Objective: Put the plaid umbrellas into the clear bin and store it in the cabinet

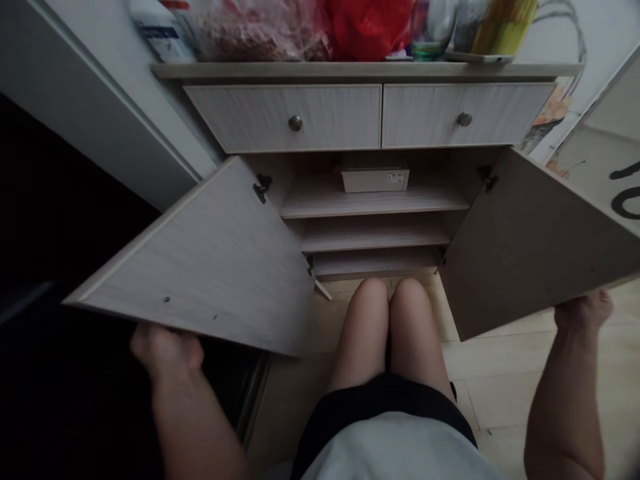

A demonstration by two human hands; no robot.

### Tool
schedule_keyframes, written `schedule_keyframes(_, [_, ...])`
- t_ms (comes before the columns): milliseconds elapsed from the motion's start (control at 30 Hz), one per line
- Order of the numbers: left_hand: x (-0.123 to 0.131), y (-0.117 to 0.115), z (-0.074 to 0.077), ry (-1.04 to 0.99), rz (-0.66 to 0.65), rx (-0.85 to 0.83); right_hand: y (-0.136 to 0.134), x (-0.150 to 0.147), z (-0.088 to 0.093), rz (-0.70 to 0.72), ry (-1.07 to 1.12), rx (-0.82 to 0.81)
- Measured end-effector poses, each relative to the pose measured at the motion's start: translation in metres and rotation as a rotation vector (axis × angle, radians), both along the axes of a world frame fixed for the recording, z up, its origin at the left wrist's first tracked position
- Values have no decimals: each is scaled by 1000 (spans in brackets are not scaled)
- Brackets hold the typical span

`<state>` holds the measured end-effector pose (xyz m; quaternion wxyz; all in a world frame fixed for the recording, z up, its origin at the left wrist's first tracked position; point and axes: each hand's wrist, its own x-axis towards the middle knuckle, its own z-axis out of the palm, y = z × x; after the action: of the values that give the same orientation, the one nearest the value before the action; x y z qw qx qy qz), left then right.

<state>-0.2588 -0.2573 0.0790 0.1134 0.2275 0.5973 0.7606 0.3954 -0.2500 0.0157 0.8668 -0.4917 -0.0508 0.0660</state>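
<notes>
Both doors of a pale wood-grain cabinet stand swung out towards me. At the free edge of the left cabinet door (210, 260) is my left hand (167, 350), closed on it, its fingers partly hidden behind the panel and slightly blurred. My right hand (584, 309) grips the free edge of the right cabinet door (530, 247), with the fingers mostly out of sight behind it. Between the doors, a white box (375, 180) with a small label sits on the upper shelf (320, 202).
Two drawers with round knobs (295, 123) are closed above the doors. The cabinet top holds a white bottle (163, 33), a pinkish plastic bag (260, 30), a red bag (370, 27) and a glass (433, 30). My knees (373, 300) are close to the cabinet's base.
</notes>
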Motion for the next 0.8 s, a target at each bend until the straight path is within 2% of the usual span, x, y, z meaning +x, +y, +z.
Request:
schedule_keyframes(100, [20,7,-25,87,64,93,3,-28,-13,149,-261,58])
schedule_keyframes(167, [37,15,-43,148,105,96,7,-52,-21,160,-313,57])
schedule_keyframes(267, [65,28,-64,301,128,39,15,-89,-26,220,-391,-29])
schedule_keyframes(333, [86,37,-71,429,64,23,22,-112,-25,259,-467,-108])
schedule_keyframes(433, [121,56,-72,543,-143,41,36,-143,-19,354,-580,-179])
schedule_keyframes(567, [167,88,-64,552,-413,82,54,-176,-11,500,-693,-217])
schedule_keyframes(667, [192,110,-60,571,-482,84,71,-194,-6,522,-739,-226])
schedule_keyframes(800, [213,138,-55,598,-553,60,104,-215,-1,626,-794,-244])
